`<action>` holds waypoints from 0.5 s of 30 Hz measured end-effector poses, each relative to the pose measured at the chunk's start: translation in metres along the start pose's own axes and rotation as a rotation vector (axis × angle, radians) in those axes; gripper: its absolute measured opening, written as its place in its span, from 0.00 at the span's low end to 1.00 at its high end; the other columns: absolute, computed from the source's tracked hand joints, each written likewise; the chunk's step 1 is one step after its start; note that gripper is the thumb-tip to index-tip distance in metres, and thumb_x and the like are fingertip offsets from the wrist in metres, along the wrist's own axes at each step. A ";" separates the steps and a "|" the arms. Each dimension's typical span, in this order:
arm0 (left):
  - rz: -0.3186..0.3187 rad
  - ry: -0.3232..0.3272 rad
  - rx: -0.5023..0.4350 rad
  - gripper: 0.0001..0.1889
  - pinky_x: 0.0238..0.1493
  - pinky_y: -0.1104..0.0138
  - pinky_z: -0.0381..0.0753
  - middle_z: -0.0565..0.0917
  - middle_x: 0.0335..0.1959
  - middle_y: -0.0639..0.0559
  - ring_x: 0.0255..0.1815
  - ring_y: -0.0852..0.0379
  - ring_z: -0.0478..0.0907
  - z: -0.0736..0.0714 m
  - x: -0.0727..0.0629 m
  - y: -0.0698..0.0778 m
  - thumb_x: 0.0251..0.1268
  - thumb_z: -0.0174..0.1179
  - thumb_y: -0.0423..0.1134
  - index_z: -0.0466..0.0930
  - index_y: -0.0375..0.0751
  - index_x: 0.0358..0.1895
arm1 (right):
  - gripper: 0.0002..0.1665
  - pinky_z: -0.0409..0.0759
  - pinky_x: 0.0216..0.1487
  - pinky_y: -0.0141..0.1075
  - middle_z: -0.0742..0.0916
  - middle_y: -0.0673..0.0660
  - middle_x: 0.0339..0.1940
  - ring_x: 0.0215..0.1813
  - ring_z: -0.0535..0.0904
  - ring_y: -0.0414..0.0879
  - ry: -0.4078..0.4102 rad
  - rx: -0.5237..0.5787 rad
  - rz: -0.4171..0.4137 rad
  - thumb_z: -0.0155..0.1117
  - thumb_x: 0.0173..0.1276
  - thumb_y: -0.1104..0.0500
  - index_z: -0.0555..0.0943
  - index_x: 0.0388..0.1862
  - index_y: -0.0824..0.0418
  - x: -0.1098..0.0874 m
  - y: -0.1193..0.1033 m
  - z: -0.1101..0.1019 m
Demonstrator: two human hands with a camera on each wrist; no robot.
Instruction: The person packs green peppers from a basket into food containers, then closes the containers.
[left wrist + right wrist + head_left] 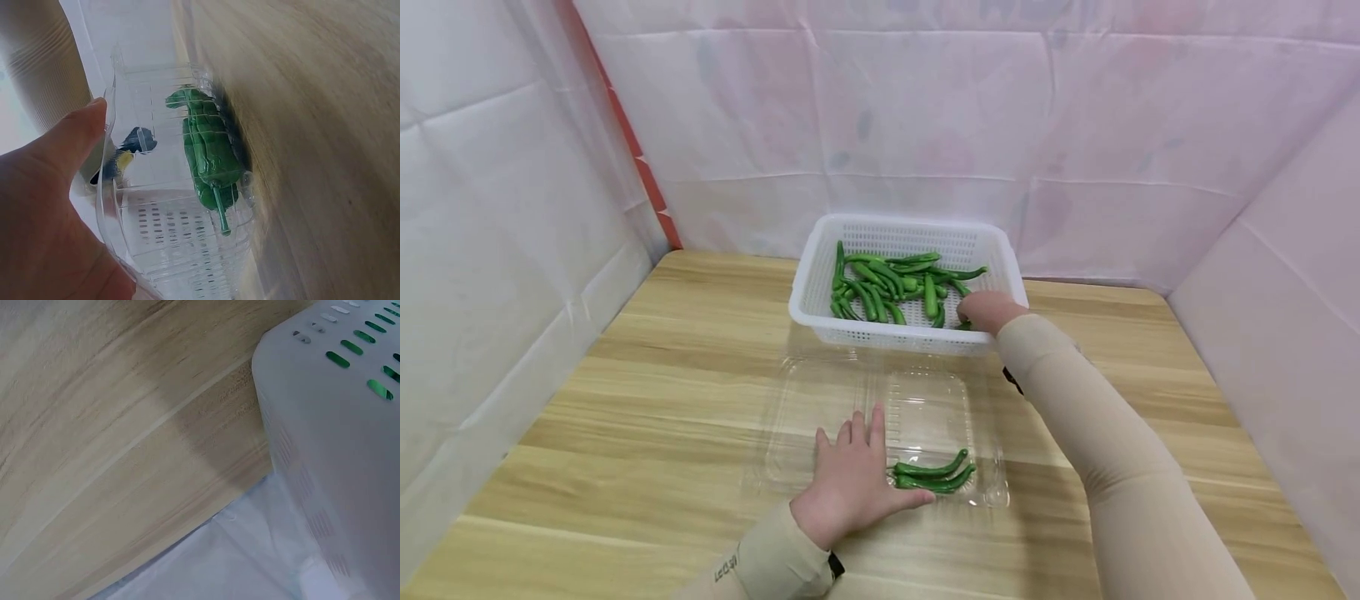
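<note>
A clear plastic clamshell container (928,398) lies opened flat on the table, with two green chili peppers (934,483) side by side near its front edge. Fingers spread, my left hand (853,477) rests on the container around its middle and front rim. In the left wrist view the thumb lies along the rim, and the peppers (209,150) show through the wall. My right hand (988,310) reaches into the right front corner of a white plastic basket (820,321) holding several green chili peppers (876,292). Green shows under its fingers; their grip is hidden.
A wooden table (647,400) carries the basket and container. White sheets (925,117) hang behind the table and along both sides. In the right wrist view, the basket's outer wall (325,444) stands close to the wrist.
</note>
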State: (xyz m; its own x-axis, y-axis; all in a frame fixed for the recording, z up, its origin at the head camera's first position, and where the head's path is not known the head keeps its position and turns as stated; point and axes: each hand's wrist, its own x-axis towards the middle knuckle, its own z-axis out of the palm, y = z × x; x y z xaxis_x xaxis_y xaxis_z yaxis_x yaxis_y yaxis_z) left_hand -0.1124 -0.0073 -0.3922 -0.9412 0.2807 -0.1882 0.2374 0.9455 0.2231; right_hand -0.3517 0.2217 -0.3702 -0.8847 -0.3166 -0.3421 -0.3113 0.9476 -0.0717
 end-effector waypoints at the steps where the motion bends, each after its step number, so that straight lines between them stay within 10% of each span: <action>1: 0.001 0.001 -0.001 0.65 0.59 0.36 0.54 0.60 0.67 0.31 0.65 0.38 0.62 0.000 0.000 0.000 0.38 0.44 0.84 0.46 0.35 0.73 | 0.07 0.73 0.46 0.47 0.84 0.57 0.37 0.39 0.76 0.52 0.000 -0.042 -0.056 0.59 0.62 0.63 0.83 0.37 0.60 0.000 0.000 0.000; 15: 0.004 0.007 -0.003 0.65 0.60 0.37 0.53 0.59 0.67 0.31 0.65 0.37 0.61 0.002 0.000 -0.001 0.39 0.43 0.84 0.46 0.34 0.73 | 0.08 0.71 0.34 0.42 0.82 0.57 0.28 0.30 0.73 0.47 0.211 0.159 -0.383 0.58 0.68 0.63 0.80 0.36 0.68 -0.014 -0.009 -0.013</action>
State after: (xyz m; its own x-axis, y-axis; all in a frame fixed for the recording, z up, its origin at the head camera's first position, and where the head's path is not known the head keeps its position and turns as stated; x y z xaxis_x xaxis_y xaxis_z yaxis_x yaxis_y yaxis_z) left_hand -0.1124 -0.0074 -0.3942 -0.9419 0.2832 -0.1805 0.2403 0.9438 0.2269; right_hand -0.3411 0.2165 -0.3522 -0.7724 -0.6317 -0.0662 -0.5874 0.7501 -0.3039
